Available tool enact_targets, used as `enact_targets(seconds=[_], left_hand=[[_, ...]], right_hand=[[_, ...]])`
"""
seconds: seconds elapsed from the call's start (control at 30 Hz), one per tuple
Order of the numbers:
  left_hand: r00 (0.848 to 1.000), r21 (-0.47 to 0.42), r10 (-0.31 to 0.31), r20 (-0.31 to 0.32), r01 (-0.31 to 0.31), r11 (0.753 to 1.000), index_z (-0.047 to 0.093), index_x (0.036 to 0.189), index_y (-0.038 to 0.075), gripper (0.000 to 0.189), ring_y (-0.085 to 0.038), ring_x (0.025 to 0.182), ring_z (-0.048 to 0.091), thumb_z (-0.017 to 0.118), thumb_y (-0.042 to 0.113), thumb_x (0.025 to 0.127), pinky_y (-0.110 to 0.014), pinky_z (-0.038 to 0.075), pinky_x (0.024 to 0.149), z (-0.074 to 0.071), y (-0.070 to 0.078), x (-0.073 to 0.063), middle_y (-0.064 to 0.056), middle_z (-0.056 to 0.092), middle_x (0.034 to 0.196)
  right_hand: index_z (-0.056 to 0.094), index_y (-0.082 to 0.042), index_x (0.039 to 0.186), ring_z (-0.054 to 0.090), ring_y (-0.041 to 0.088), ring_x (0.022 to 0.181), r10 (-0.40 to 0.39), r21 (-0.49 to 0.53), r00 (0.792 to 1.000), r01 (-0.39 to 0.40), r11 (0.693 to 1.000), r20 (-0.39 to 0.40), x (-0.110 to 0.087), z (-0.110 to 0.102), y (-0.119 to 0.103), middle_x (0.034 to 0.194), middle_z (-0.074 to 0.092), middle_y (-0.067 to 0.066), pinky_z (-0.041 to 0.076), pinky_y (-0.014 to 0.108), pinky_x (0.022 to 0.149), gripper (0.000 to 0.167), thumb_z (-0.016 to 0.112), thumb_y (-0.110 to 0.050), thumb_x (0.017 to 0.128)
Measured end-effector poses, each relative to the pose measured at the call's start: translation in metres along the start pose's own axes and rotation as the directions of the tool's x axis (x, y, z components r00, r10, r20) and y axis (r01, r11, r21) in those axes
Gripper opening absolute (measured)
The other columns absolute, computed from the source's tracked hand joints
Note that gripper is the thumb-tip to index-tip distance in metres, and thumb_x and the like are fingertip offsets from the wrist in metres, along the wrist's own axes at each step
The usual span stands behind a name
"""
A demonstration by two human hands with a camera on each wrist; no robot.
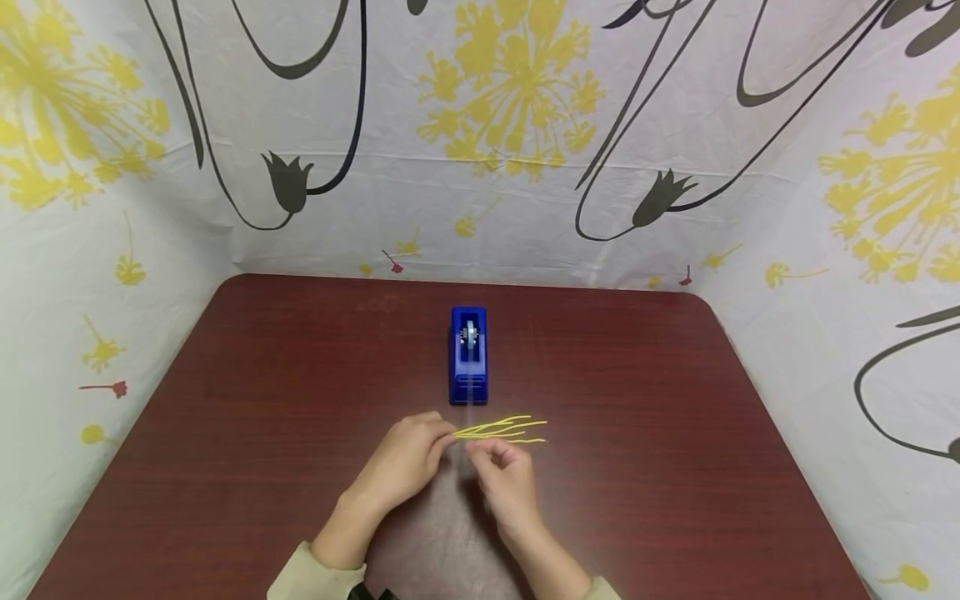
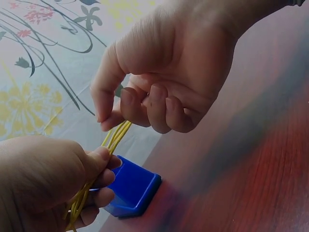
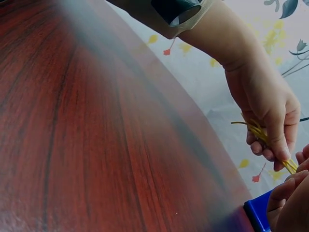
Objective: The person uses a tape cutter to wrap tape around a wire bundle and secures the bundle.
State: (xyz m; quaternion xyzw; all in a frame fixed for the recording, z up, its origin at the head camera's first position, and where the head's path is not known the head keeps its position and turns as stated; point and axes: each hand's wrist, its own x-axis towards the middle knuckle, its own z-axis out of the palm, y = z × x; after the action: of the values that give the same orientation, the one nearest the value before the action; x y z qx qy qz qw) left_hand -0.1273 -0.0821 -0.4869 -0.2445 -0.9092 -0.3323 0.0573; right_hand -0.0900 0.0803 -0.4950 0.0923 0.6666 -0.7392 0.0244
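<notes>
Thumb and fingers of my left hand grip a bundle of thin yellow wires near one end. Their loose ends fan out to the right in the head view, and short tails stick out behind the hand in the right wrist view. Close to the left fingertips, my right hand has its thumb and index finger brought together, the other fingers curled. A faint strip of clear tape runs from the blue tape dispenser toward those fingertips, which pinch its end in front of the wires.
The dispenser stands on the dark red-brown table, just beyond both hands, with its tape roll at the far end. A white cloth with yellow and grey flower prints hangs around the table's back and sides.
</notes>
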Motion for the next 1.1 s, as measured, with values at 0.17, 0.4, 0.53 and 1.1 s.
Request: enact_targets(seconds=[0.17, 0.4, 0.53, 1.1], left_hand=[[1.000, -0.004, 0.020, -0.005, -0.020, 1.000, 0.074, 0.088, 0.010, 0.008, -0.006, 0.067, 0.049, 0.070, 0.007, 0.095, -0.026, 0.046, 0.064, 0.0004, 0.0016, 0.0016, 0.010, 0.054, 0.076], [0.999, -0.019, 0.034, 0.005, -0.034, 0.999, 0.073, 0.087, 0.010, 0.009, -0.005, 0.065, 0.046, 0.070, 0.008, 0.095, -0.024, 0.044, 0.062, 0.0015, 0.0020, 0.0029, 0.011, 0.051, 0.074], [0.999, -0.017, 0.042, 0.003, -0.041, 0.999, 0.074, 0.088, 0.010, 0.008, -0.005, 0.065, 0.046, 0.070, 0.007, 0.094, -0.024, 0.044, 0.062, 0.0014, 0.0027, 0.0036, 0.010, 0.051, 0.073], [0.999, -0.028, 0.033, -0.002, -0.033, 0.999, 0.075, 0.091, 0.008, 0.006, -0.005, 0.067, 0.049, 0.070, 0.008, 0.095, -0.025, 0.047, 0.063, 0.0014, 0.0033, 0.0050, 0.009, 0.055, 0.076]], right_hand=[[0.065, 0.021, 0.095, 0.029, 0.002, 0.042, -0.002, -0.003, 1.000, 0.002, 1.000, 0.002, -0.0001, -0.0004, 0.0017, 0.050, 0.038, -0.009, 0.024, 0.016, 0.042, 0.021, 0.067, 0.000, 0.090], [0.065, 0.021, 0.095, 0.028, 0.002, 0.042, 0.005, 0.009, 1.000, -0.005, 1.000, 0.002, 0.0000, -0.0005, 0.0030, 0.050, 0.038, -0.008, 0.023, 0.017, 0.041, 0.021, 0.067, 0.001, 0.090], [0.066, 0.020, 0.094, 0.029, 0.002, 0.042, 0.003, 0.015, 1.000, -0.003, 1.000, 0.007, 0.0006, -0.0010, 0.0043, 0.051, 0.038, -0.008, 0.023, 0.017, 0.042, 0.020, 0.067, 0.001, 0.090], [0.071, 0.014, 0.094, 0.044, 0.004, 0.057, 0.010, -0.081, 0.999, -0.013, 0.997, -0.034, 0.0033, -0.0013, 0.0067, 0.072, 0.060, -0.002, 0.035, 0.017, 0.052, 0.018, 0.070, -0.003, 0.089]])
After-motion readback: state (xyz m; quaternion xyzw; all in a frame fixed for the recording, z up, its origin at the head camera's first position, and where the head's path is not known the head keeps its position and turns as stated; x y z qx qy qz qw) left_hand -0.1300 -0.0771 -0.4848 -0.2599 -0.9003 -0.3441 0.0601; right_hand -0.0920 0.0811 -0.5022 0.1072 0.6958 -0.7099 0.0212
